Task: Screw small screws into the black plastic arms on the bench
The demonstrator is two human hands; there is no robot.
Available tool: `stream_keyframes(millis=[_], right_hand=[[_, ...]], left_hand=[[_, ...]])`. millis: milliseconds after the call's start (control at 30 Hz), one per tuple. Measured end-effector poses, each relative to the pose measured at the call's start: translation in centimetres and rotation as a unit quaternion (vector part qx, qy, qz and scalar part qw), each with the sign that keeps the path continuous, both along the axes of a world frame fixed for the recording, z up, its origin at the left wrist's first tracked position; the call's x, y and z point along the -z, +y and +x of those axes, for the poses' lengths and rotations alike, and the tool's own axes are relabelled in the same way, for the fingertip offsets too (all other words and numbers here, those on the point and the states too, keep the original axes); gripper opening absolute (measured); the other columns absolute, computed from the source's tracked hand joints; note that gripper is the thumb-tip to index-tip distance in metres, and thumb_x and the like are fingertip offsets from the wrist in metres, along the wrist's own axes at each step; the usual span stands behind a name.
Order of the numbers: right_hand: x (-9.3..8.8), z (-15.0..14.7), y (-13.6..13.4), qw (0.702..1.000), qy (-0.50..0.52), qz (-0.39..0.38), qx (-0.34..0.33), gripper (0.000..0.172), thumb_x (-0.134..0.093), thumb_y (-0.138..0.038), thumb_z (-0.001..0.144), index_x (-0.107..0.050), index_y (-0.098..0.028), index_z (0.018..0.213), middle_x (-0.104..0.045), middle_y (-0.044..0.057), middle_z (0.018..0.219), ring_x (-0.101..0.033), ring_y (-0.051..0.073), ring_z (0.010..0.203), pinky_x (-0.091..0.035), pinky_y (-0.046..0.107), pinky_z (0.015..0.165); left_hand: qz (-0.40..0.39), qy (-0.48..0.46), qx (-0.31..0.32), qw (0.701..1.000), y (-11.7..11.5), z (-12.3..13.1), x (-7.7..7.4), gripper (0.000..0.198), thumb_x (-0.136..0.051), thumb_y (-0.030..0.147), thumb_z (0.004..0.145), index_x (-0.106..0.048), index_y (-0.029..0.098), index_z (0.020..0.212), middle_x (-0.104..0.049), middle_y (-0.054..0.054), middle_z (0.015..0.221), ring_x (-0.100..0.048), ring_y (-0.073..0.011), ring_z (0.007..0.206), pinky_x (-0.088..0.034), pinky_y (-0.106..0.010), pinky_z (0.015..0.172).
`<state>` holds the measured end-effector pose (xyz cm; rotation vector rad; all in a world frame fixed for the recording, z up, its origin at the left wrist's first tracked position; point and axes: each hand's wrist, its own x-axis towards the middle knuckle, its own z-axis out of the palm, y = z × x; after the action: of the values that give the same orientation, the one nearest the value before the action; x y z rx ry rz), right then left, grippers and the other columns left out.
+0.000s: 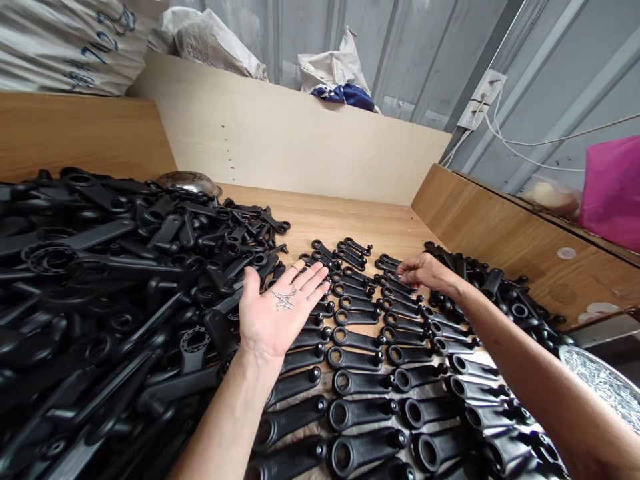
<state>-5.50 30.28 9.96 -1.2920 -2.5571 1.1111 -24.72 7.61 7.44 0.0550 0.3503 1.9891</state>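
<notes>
My left hand point(278, 308) is held palm up with its fingers stretched out flat. Several small silver screws point(285, 300) lie loose on that palm. Farther right, my right hand point(421, 272) has its fingers pinched together over the far end of the laid-out rows. What sits between those fingertips is too small to make out. Below them lie black crank handles point(357, 381), each with a ring at one end and a knob at the other. Some knobs show a bright metal spot on top.
A large heap of black handles point(165, 273) covers the left side, with a metal bowl point(190, 182) behind it. Another pile of handles point(493, 287) lines the right board. A round container of silver screws point(603, 383) stands at lower right. A pale board point(295, 143) closes the back.
</notes>
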Motion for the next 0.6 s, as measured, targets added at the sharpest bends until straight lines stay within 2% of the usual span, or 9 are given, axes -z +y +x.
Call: stream_keyframes(millis=[200,333,600], right_hand=[[1.9,-3.9,-0.3,0.999,-0.001,0.04,-0.024,0.017,-0.057,-0.024,0.087,-0.057,-0.01,0.077,-0.05,-0.005,0.06,-0.046,0.005,0.047,-0.041,0.018,0.047],[2.9,-5.0,0.3,0.996,-0.036,0.073,-0.023,0.021,-0.056,-0.028,0.087,-0.058,-0.01,0.077,-0.052,-0.004,0.062,-0.047,0.006,0.049,-0.041,0.018,0.047],[2.6,-5.2,0.3,0.993,-0.055,0.102,-0.016,0.021,-0.057,-0.029,0.087,-0.058,-0.01,0.077,-0.05,-0.005,0.06,-0.045,0.005,0.047,-0.038,0.017,0.044]], left_hand=[[0.002,-0.006,0.0,1.0,-0.1,0.0,0.0,0.086,-0.032,0.064,0.083,-0.018,-0.001,0.137,-0.047,-0.035,0.12,-0.049,-0.0416,0.111,-0.05,-0.051,0.083],[0.002,-0.008,0.0,1.0,-0.1,0.0,-0.2,0.085,-0.031,0.064,0.083,-0.019,-0.001,0.137,-0.049,-0.033,0.12,-0.05,-0.0407,0.111,-0.05,-0.05,0.082],[-0.006,-0.018,-0.004,1.0,-0.3,0.1,-0.4,0.085,-0.03,0.065,0.083,-0.026,-0.003,0.134,-0.048,-0.033,0.121,-0.05,-0.0405,0.111,-0.051,-0.049,0.082]])
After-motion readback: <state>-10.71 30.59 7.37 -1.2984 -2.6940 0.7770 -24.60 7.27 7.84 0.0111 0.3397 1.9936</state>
